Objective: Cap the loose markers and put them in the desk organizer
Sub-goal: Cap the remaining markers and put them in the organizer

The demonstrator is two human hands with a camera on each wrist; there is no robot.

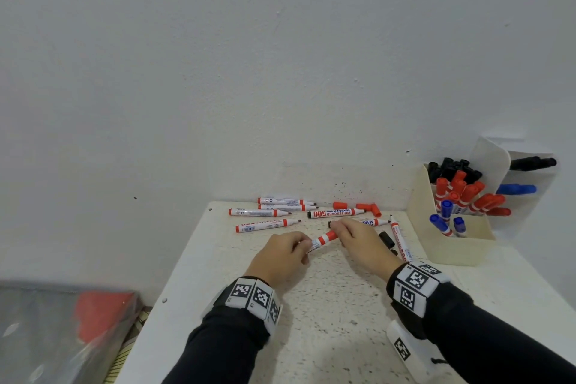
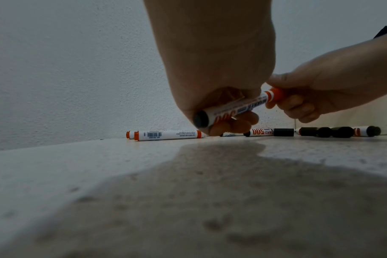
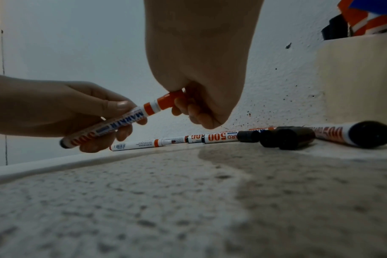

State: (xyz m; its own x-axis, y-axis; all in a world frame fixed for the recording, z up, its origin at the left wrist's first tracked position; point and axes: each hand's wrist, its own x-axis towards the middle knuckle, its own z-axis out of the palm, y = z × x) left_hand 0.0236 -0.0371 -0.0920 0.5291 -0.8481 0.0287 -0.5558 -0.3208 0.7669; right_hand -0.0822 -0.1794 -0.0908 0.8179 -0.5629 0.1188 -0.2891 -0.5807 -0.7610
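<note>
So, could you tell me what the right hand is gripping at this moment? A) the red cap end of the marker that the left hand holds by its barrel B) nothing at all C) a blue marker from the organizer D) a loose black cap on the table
A: the right hand pinches the red cap on the marker, while the left hand holds its barrel above the table.

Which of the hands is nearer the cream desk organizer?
Right. The right hand, pinching the red cap end of the held marker, sits closer to the desk organizer; the left hand grips the barrel farther away.
</note>
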